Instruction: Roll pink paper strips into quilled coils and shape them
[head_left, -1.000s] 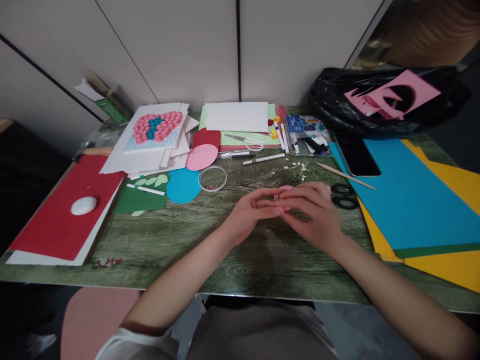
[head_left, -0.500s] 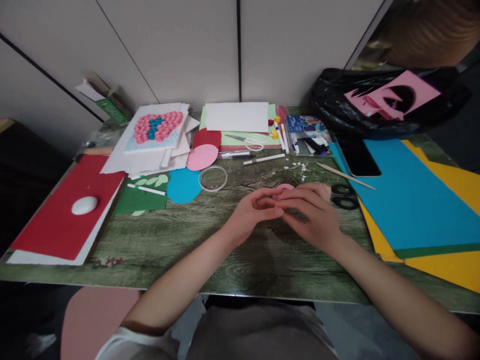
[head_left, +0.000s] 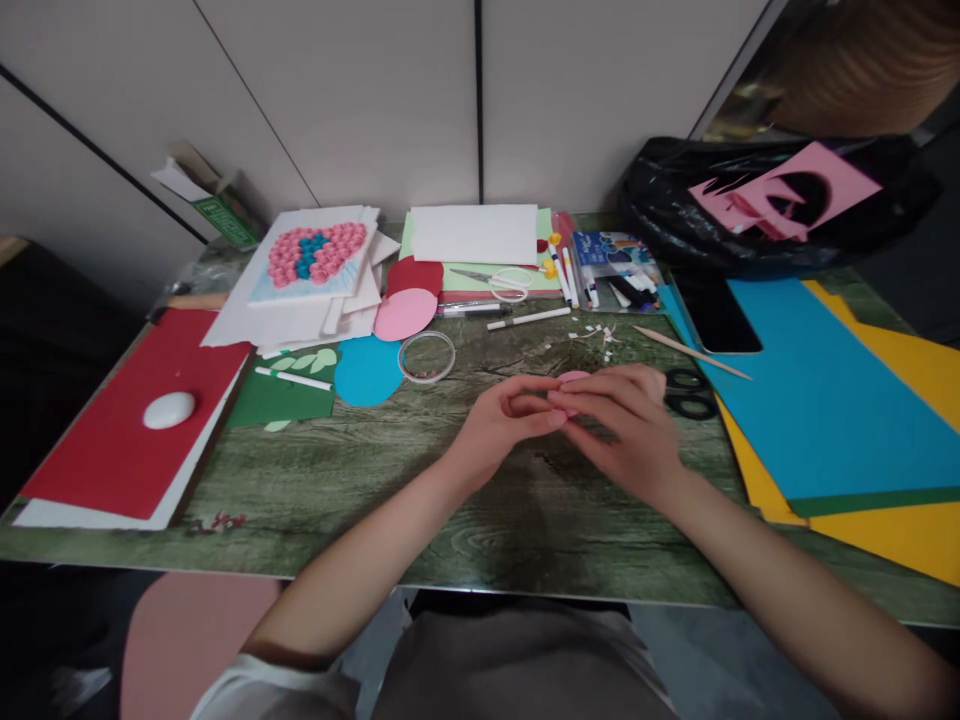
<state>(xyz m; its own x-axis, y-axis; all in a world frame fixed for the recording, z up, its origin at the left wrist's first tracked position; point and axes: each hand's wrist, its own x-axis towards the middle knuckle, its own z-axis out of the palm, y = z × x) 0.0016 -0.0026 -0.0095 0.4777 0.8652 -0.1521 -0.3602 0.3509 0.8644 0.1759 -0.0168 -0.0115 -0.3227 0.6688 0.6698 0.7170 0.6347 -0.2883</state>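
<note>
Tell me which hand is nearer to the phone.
Right. The right hand is left of the phone and closer to the body; the left hand is farther left.

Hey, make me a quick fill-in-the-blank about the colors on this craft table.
The left hand and right hand meet around a small piece colored ____.
The white oval object rests on a sheet colored ____.
The phone lies on a large sheet colored ____.
The pink cut-out lies on a plastic bag colored ____.

Missing words: pink; red; blue; black.
</note>
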